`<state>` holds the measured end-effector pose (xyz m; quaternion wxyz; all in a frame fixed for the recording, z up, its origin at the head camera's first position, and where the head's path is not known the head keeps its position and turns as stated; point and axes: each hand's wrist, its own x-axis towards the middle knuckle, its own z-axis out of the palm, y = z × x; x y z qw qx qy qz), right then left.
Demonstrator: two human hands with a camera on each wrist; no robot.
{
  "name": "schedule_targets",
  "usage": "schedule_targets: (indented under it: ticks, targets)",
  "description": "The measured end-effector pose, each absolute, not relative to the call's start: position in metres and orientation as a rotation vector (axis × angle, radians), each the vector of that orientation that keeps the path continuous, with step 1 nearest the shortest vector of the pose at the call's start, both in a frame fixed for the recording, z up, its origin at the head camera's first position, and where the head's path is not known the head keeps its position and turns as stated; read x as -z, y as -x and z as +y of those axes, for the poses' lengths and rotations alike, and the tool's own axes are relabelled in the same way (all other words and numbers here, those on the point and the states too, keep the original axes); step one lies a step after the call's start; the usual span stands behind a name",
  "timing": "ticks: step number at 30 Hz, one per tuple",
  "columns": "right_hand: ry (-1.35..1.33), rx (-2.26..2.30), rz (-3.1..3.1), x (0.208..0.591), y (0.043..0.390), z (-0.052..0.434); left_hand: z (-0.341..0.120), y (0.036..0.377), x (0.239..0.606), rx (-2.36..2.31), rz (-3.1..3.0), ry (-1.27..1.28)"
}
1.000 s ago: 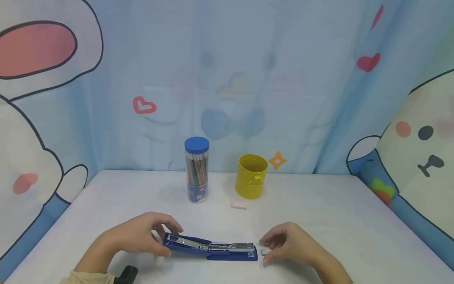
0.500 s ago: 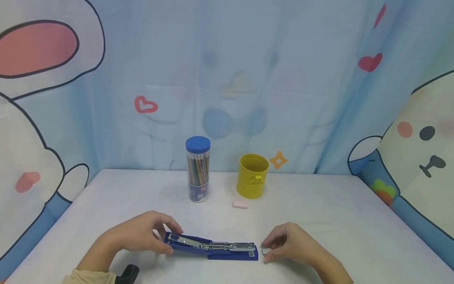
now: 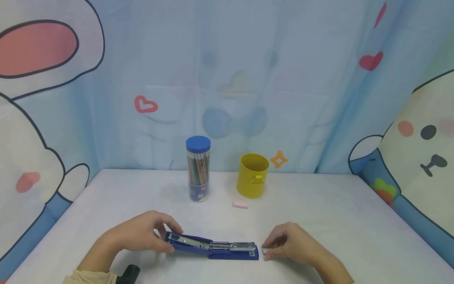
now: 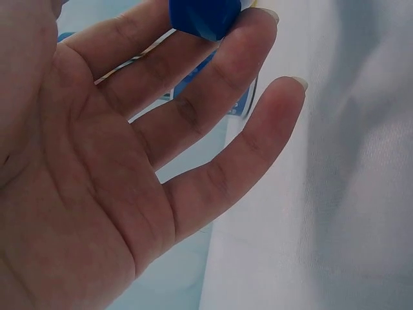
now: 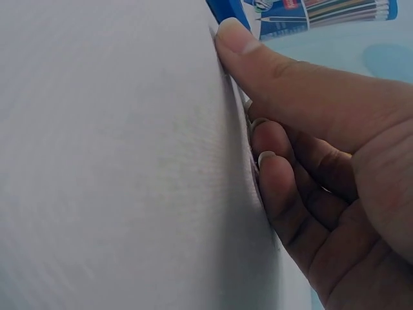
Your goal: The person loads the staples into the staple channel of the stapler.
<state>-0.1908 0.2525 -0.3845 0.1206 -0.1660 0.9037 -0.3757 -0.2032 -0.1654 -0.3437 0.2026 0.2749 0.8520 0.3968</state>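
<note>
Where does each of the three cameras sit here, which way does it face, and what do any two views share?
Head: worn on the head, facing forward and down at the table; shows the left hand holding the opened blue stapler and the right hand at a small staple strip.
Left wrist: looks along the palm toward the fingertips, which touch the stapler's end.
Right wrist: looks along the fingers pressed on the tabletop.
Shared: the pencil tub shows in head and right wrist views.

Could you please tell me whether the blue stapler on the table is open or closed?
Open: the stapler lies unfolded flat, its metal staple channel exposed.
</note>
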Motion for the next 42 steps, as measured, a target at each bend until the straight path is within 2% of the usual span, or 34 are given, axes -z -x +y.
schedule_targets:
  ticks: [21,42]
  targets:
    - [0.485,1.137,2.663,0.373,0.19,0.241,-0.163,0.203,0.344,-1.096,2.394,-0.745]
    - [0.638,1.168,2.644,0.367,0.184,0.225,-0.162,0.201,0.343,-1.097,2.401,-0.733]
